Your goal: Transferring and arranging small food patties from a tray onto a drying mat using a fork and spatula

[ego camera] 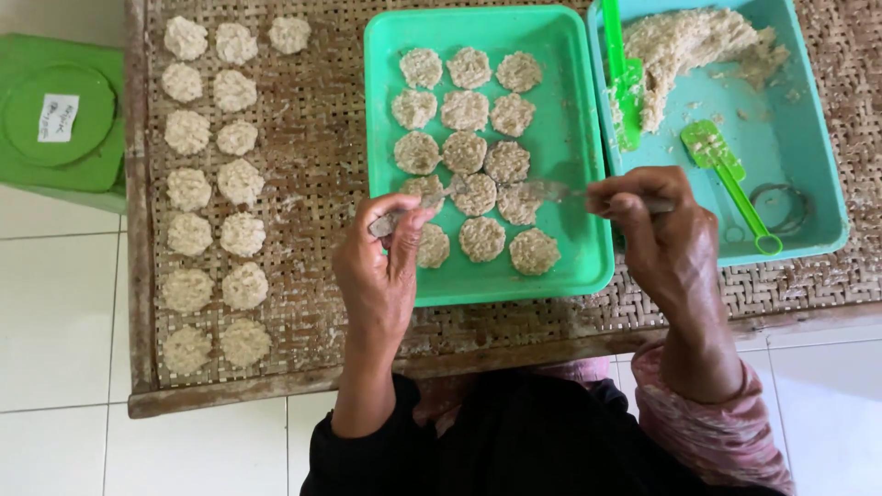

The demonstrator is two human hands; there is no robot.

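My left hand is closed around the handle of a metal spoon, its bowl pointing right over the middle rows of pale dough patties on the green tray. My right hand grips a second utensil, thin and grey, whose tip reaches left toward the spoon; the 2 tips sit just beside each other above the patties, though I cannot tell if they touch.

To do this well, I judge the 2 tools should meet low over a bare patch of tray, so that what comes off the spoon lands flat and apart from its neighbours. The tray holds about 15 patties in 3 columns; the open room is along its right side and near edge, while the left column crowds the near-left corner under my thumb.

To the right, touching the green tray, a blue tray holds the heap of dough at its far end, with 2 green scrapers in it. Its raised rim lies between my right hand and the dough. On the left, more patties lie in 2 rows on the woven mat, leaving a bare strip beside the green tray.
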